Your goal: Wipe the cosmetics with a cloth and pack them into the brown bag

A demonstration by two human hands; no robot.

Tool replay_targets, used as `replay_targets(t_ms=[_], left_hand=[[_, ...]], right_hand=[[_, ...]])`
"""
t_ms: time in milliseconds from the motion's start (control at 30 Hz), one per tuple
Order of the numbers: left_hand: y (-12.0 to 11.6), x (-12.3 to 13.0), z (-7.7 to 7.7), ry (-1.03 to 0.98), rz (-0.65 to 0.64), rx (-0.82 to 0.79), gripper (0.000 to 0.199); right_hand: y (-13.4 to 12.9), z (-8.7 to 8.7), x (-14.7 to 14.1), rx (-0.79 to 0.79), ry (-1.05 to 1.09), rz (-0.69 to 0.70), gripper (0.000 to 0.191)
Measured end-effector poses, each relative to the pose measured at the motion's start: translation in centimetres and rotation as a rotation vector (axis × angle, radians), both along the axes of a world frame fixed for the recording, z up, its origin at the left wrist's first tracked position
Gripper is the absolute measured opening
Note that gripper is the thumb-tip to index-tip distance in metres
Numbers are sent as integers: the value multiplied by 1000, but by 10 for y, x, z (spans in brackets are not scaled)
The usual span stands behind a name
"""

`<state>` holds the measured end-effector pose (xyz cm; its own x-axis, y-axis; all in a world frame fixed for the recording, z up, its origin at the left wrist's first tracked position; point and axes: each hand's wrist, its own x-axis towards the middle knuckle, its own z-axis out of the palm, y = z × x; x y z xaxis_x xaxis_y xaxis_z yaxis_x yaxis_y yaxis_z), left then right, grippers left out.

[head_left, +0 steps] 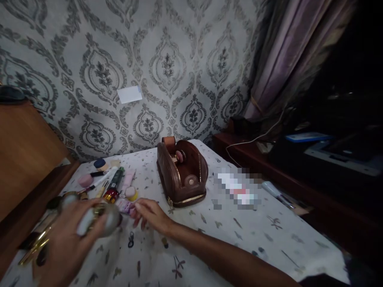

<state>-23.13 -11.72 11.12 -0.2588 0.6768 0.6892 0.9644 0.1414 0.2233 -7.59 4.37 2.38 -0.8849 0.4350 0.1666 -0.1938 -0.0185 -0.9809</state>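
Observation:
My left hand (70,239), blurred by motion, is closed around a rounded whitish bottle (110,221) with a gold-coloured middle, perhaps a perfume bottle. Close by, my right hand (152,215) has its thumb and fingertips pinched at the end of a small purple-and-white tube (125,206). Beyond that hand a brown leather toiletry bag (182,197) stands unzipped, with a pinkish item (180,156) inside. A yellow-rimmed jar (131,193), a dark green bottle with a red base (115,184) and a pink tube (128,178) lie past my fingers.
More cosmetics lie to the left, including a pink sponge-like piece (85,181), a blue-lidded jar (100,164) and gold-coloured tubes (36,247). A pale-handled brush (277,194) lies at the right edge of the patterned cloth (254,247). A wooden panel (26,151) borders the left.

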Motion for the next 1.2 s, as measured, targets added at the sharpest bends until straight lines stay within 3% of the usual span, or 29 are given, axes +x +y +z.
replay_targets(t_ms=[67, 133, 300, 433, 533, 700, 867, 1033, 1133, 1200], left_hand=[[25, 43, 0, 37, -215, -38, 20], [47, 68, -8, 48, -317, 4, 19], [75, 79, -45, -357, -370, 35, 35], [75, 76, -68, -522, -246, 71, 35], [69, 70, -76, -512, -187, -12, 29], [60, 51, -85, -439, -206, -156, 22], [57, 45, -90, -387, -230, -149, 20], [55, 58, -77, -370, -212, 22, 22], [55, 70, -64, -233, -376, 68, 33], [57, 77, -60, -69, -486, -19, 41]], right_hand=[[-4, 8, 4, -262, 20, 175, 65], [-4, 12, 13, -494, 13, 237, 62], [4, 4, 36, -725, -59, 81, 44], [8, -5, 40, -835, -70, 16, 46], [9, -7, 39, -847, -67, 15, 46], [10, -9, 39, -888, -41, 43, 49], [10, -11, 42, -839, 71, 85, 38], [6, -12, 42, -731, 105, -17, 58], [5, -14, 40, -576, 80, -91, 60], [7, -16, 40, -425, 87, -143, 56]])
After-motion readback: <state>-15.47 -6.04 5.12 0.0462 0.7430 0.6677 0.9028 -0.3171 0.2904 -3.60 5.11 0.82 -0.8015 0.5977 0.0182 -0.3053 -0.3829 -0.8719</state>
